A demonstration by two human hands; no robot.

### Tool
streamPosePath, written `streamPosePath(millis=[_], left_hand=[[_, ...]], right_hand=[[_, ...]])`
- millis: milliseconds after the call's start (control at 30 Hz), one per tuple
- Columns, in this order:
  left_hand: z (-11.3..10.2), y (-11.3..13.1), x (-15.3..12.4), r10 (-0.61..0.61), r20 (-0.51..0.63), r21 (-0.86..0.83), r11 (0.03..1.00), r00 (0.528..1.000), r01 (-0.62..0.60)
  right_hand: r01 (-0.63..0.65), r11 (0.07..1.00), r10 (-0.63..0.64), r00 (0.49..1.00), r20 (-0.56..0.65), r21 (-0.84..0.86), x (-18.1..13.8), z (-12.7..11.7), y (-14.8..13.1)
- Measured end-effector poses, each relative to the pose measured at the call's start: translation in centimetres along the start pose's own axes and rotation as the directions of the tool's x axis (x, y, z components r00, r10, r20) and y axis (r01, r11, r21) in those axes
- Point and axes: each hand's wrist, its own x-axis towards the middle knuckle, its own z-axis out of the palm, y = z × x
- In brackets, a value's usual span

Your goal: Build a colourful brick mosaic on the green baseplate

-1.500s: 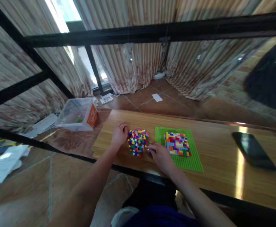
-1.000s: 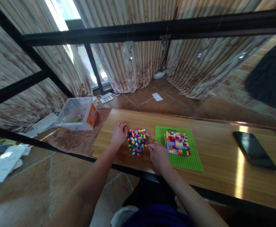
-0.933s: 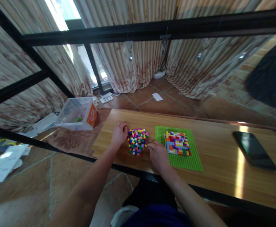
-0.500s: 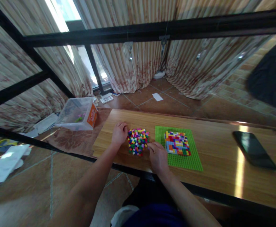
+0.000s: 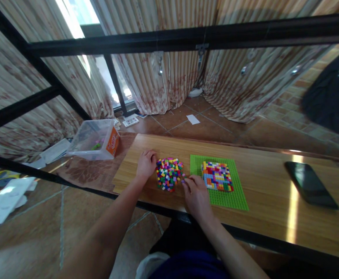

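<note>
A pile of small coloured bricks [image 5: 168,173] lies on the wooden table [image 5: 262,193]. To its right a green baseplate [image 5: 236,197] carries a square block of many-coloured bricks [image 5: 217,176]. My left hand [image 5: 146,164] rests curled on the table against the pile's left edge. My right hand [image 5: 196,193] sits between pile and baseplate, fingertips pinched at the pile's right edge on a tiny piece I cannot make out.
A black phone [image 5: 310,185] lies at the table's right. A clear plastic box with an orange label [image 5: 95,140] stands on the floor at left, with papers [image 5: 7,199] around it. Black frame bars [image 5: 187,37] cross the view; curtains hang behind.
My right hand has shifted slightly along the pile's right edge, fingers working at the bricks. My left hand has stayed put.
</note>
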Motion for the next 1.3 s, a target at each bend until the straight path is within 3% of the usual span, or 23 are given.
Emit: streamPosePath(millis=[200,400,533,633,833,1000,1300], left_hand=[[0.0,0.0,0.1,0.001,0.013,-0.002,1.0,1.0,-0.001],[-0.1,0.0,0.1,-0.007,-0.003,-0.012,1.0,1.0,0.007],[-0.1,-0.2,0.1,0.005,0.006,-0.006,1.0,1.0,-0.005],[-0.1,-0.4,0.2,0.011,0.001,-0.004,1.0,1.0,-0.011],[-0.1,-0.5,0.4,0.012,0.004,0.009,1.0,1.0,-0.012],[-0.3,-0.5,0.6,0.024,0.022,0.007,1.0,0.999,-0.024],[-0.1,-1.1,0.8,0.029,0.023,-0.006,1.0,0.999,-0.029]], right_hand=[[0.01,0.989,-0.002,0.998,0.055,-0.145,-0.1,0.3,-0.4],[-0.044,0.999,0.044,0.995,0.085,0.003,-0.5,-0.2,-0.7],[-0.148,0.978,0.14,0.988,0.065,0.146,-0.7,-2.3,-0.5],[-0.228,0.954,0.237,0.971,-0.024,0.194,-0.1,-5.0,1.3],[-0.463,0.881,0.473,0.861,-0.184,0.099,2.2,-9.8,7.8],[-0.506,0.862,0.497,0.843,-0.208,0.008,3.6,-9.8,10.4],[-0.491,0.87,0.477,0.861,-0.179,-0.047,5.0,-8.9,11.4]])
